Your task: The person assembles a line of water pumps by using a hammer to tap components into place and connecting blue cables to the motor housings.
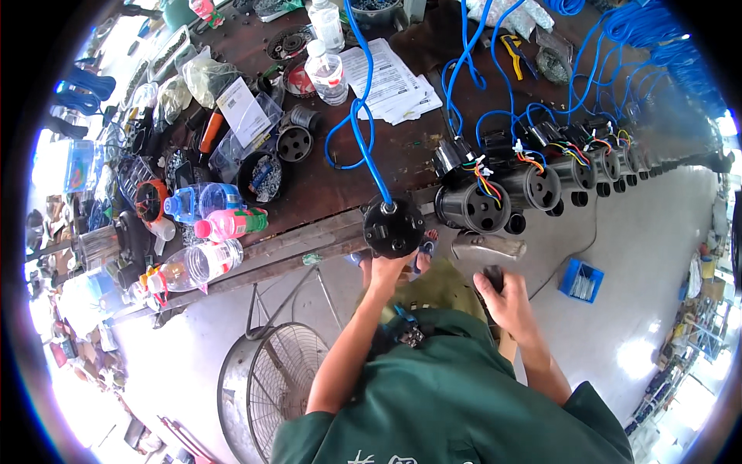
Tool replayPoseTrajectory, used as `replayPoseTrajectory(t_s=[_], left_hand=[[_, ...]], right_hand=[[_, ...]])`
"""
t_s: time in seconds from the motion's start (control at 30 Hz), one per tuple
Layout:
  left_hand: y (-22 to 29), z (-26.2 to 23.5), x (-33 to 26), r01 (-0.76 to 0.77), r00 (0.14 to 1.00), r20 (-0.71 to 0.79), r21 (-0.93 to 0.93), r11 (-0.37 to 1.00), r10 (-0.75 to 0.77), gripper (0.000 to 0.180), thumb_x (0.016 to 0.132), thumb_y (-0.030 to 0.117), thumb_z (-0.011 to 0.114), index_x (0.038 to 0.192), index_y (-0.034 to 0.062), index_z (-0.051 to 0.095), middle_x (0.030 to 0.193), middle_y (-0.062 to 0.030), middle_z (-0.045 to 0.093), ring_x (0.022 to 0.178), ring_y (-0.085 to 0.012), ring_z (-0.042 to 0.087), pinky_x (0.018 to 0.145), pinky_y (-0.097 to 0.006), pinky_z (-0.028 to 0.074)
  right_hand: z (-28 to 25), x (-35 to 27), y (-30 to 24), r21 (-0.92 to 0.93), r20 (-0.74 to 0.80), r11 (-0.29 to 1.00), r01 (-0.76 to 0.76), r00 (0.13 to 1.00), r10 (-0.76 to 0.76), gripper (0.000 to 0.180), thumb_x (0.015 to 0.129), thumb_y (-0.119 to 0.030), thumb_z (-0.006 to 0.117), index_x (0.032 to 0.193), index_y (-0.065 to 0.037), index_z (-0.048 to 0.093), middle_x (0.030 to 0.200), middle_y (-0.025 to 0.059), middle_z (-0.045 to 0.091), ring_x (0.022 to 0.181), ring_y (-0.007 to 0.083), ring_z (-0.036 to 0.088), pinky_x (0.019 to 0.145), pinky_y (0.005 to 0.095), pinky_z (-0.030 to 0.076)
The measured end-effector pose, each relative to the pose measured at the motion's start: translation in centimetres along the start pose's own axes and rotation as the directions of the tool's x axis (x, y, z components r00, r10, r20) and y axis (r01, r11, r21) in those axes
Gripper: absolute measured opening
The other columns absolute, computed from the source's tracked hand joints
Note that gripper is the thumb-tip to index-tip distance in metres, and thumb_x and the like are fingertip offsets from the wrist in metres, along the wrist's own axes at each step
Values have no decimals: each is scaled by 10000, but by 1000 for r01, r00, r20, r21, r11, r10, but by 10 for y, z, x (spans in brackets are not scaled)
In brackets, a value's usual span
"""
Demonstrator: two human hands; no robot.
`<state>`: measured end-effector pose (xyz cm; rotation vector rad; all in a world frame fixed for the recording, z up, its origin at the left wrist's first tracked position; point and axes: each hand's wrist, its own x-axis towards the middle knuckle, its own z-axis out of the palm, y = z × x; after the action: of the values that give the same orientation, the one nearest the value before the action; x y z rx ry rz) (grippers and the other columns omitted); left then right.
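1. A black can [394, 230], with a blue cable [366, 147] rising from the middle of its top, sits at the near edge of the tabletop [325, 189], mid-scene; whether it rests on the edge or is held clear cannot be told

2. The left hand [389, 272] grips the can from its near side, fingers mostly hidden beneath it

3. To the right and apart from it, the right hand [512, 303] is closed on a dark-ended tool [492, 273]; a pale blunt block [488, 247] shows just beyond, though whether the two are joined is unclear

4. The step appears to be seating or fastening the can's top; good work likely calls for a firm left grip, the top level and the cable slack, so nothing tugs at its entry

5. Should the tool be for striking, light, square taps near the rim, clear of the cable and the left fingers, would seem wisest

6. Farther right, a row of black cups [473, 209] with coloured wires lines the edge; loose leads there are best kept out of the tool's path
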<state>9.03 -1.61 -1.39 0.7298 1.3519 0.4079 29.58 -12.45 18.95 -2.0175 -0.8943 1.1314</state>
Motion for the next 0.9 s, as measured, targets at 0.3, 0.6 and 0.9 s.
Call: replayPoseTrajectory(t_s=[0.3,0.6,0.9], left_hand=[[-25,3,14,-31,989,129,-261,965,67,167,870,105,831,940,65,685,769,1,650,574,-116,589,517,-275,463],[21,1,-13,81,992,88,54,995,-86,337,747,148,923,939,66,658,625,45,529,446,-76,435,395,-271,312],[23,1,-17,24,993,111,0,1000,-24,271,795,109,893,868,74,634,642,7,585,444,-100,495,401,-269,357]], right_hand=[[5,13,6,7,24,998,-60,998,60,450,1005,-296,738,755,22,541,587,0,435,574,90,370,506,332,317],[9,13,-10,-49,64,999,-15,998,18,417,972,-259,769,759,18,542,595,12,431,582,93,365,510,347,322],[25,-3,26,-74,71,996,50,996,-45,412,949,-282,791,763,31,600,575,72,534,514,144,449,505,356,378]])
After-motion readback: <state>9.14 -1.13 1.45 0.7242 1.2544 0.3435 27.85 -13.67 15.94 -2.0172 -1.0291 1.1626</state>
